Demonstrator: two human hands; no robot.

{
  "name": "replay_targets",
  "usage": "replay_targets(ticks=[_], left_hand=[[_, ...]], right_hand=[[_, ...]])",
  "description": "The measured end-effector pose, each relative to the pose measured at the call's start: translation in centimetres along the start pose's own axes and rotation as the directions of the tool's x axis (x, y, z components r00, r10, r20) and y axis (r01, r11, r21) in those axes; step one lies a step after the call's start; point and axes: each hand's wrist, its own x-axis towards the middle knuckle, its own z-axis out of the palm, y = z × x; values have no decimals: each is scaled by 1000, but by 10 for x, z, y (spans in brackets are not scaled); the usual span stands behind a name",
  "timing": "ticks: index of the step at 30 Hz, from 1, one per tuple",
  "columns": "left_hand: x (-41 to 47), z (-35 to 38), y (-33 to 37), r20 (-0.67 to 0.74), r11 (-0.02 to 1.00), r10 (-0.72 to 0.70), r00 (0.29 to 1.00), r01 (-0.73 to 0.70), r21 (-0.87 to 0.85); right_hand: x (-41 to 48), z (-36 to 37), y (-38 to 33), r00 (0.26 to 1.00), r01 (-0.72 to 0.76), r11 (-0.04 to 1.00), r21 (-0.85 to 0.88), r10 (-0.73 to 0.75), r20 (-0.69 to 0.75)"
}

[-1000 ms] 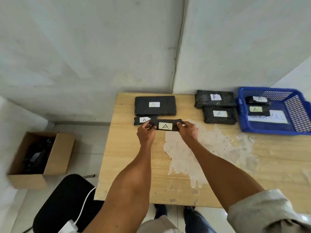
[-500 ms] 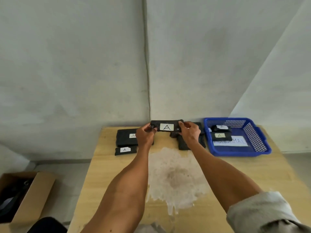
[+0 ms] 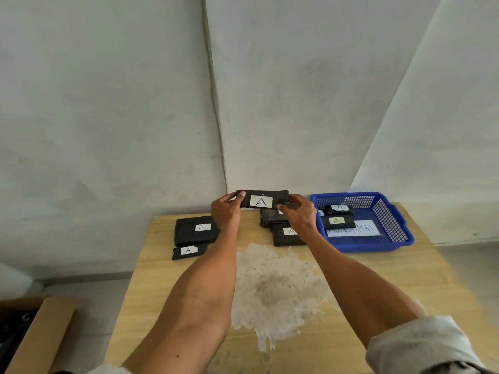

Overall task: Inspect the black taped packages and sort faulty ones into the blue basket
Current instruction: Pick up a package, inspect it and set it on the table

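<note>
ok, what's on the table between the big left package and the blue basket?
Head view: two black packages, the rear one and the front one, partly hidden by the right hand, sit between the large left package and the blue basket.

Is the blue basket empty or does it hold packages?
Not empty: two black packages lie in the blue basket.

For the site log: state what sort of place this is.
Probably a makeshift sorting station in a bare room, not a proper facility: a worn wooden table against unfinished walls, a blue basket with a handwritten sign, and a cardboard box on the floor.
</note>
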Motion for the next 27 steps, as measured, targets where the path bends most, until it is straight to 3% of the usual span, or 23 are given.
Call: replay_targets(ticks=[11,14,19,27], left_hand=[[-5,9,2,46,1000,12,999,-13,25],[-5,11,3,90,998,-41,995,46,-51],[-14,17,9,113,982,-20,993,40,-186],[-18,13,9,188,972,14,982,31,-234]], right_hand=[[-2,-12,-2,999,-18,1000,-3,18,-32],[6,-11,7,997,-81,993,91,82,-8],[8,-13,-7,977,-128,958,257,166,-133],[5,-18,-15,967,-119,945,304,180,-182]])
